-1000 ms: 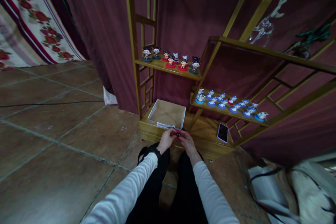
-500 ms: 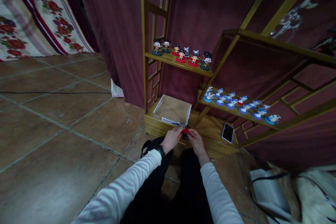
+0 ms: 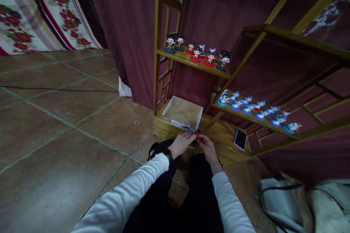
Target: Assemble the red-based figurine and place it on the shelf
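Between both hands, low in front of the cabinet, is a small figurine (image 3: 197, 137) with a red part and a dark part; the fingers cover most of it. My left hand (image 3: 182, 143) closes on it from the left. From the right, my right hand (image 3: 207, 146) pinches the red part. Just beyond the hands stands a shallow open cardboard box (image 3: 182, 112) on the cabinet's lower board, its inside bare brown. Similar figurines on red and black bases (image 3: 196, 55) line the upper left shelf.
Blue and purple figurines (image 3: 248, 108) stand on the lower right shelf. A phone (image 3: 240, 139) lies on the board below them. Wooden posts (image 3: 159, 43) frame the shelves. Bags (image 3: 328, 204) sit at the lower right, and a black cable (image 3: 60, 89) crosses the tiled floor.
The view has shifted slightly, so the shelves appear a little further right. Both hands stay on the figurine, with less of its red part showing now.
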Tool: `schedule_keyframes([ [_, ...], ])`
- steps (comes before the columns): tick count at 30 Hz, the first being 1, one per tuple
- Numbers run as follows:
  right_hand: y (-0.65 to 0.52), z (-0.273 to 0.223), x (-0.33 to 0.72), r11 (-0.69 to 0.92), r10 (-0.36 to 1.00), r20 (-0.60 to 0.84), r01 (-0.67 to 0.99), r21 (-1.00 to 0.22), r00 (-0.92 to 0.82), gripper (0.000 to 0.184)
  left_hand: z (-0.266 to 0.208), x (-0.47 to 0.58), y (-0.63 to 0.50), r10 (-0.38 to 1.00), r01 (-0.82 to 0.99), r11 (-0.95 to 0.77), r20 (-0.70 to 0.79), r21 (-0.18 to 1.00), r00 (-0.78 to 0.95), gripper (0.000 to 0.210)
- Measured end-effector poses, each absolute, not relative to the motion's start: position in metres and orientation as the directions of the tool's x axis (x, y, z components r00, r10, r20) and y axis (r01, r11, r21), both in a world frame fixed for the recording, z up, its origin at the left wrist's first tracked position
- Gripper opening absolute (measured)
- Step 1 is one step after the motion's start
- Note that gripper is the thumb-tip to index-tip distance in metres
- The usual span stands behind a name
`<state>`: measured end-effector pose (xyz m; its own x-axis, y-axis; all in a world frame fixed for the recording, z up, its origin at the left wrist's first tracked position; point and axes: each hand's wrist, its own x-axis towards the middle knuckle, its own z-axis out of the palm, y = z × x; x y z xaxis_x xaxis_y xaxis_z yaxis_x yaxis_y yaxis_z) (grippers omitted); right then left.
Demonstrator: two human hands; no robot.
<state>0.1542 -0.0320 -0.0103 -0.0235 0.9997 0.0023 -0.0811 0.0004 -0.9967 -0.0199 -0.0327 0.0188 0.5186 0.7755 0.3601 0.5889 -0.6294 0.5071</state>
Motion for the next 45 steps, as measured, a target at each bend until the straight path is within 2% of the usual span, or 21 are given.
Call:
schedule_keyframes([
  [5,-0.031,-0.011,0.153,-0.009,1.000,-0.008,-0.074,-0.997,-0.020,0.023,0.021,-0.022,-0.033,0.785,0.566,-0.615,0.355,0.550,0.508,0.031],
  [11,-0.031,-0.007,0.150,-0.012,0.999,-0.008,-0.101,-0.995,-0.039,0.022,0.020,-0.022,-0.030,0.867,0.457,-0.473,0.304,0.753,0.396,0.029],
  [16,-0.028,-0.007,0.150,-0.026,0.999,-0.022,-0.106,-0.994,-0.037,0.028,0.008,-0.019,-0.017,0.910,0.287,-0.360,0.267,0.888,0.317,0.029],
  [21,-0.028,-0.010,0.150,-0.138,0.990,-0.131,-0.188,-0.972,-0.053,0.035,-0.005,-0.016,-0.002,0.941,0.029,-0.089,0.075,0.996,0.329,0.021],
  [25,-0.028,-0.010,0.148,-0.201,0.980,-0.193,-0.262,-0.944,-0.055,0.036,-0.010,-0.019,0.004,0.920,-0.132,0.149,-0.088,0.980,0.381,0.027],
  [32,-0.025,-0.009,0.143,-0.242,0.970,-0.231,-0.351,-0.904,-0.075,0.031,-0.009,-0.018,0.005,0.909,-0.206,0.315,-0.232,0.926,0.345,0.023],
  [40,-0.023,-0.013,0.138,-0.277,0.961,-0.254,-0.379,-0.883,-0.111,0.032,-0.009,-0.019,0.005,0.907,-0.229,0.364,-0.288,0.903,0.309,0.024],
  [45,-0.019,-0.020,0.135,-0.272,0.961,-0.262,-0.436,-0.858,-0.085,0.030,-0.012,-0.018,0.006,0.933,-0.201,0.307,-0.253,0.930,0.255,0.028],
])
